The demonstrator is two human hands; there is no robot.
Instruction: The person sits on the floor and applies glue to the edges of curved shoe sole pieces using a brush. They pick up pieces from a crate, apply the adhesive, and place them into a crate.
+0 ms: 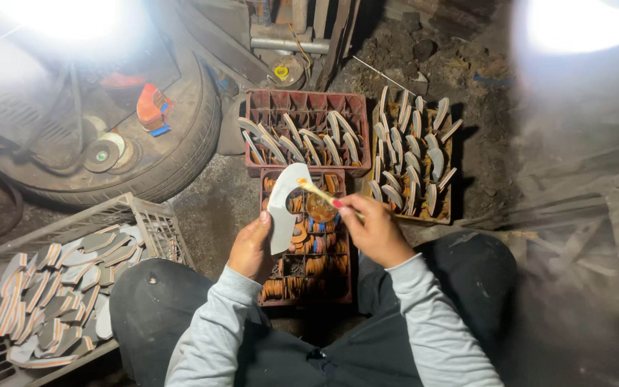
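My left hand [251, 247] holds a flat, pale grey sole-shaped piece [284, 206] upright by its lower edge. My right hand [374, 228] grips a thin brush [320, 192] whose tip rests on the top of that piece. Just under the brush sits a small round pot of brown glue [320, 209]. The pot stands on a dark red crate [308, 276] between my knees, which holds several stacks of orange-brown pieces.
A second red crate [306, 100] and a wooden tray [447, 208] beyond hold several upright pale pieces. A grey plastic crate [153, 218] of flat pieces lies at left. A tyre [180, 154] with discs and tools is behind it. Dirt floor lies to the right.
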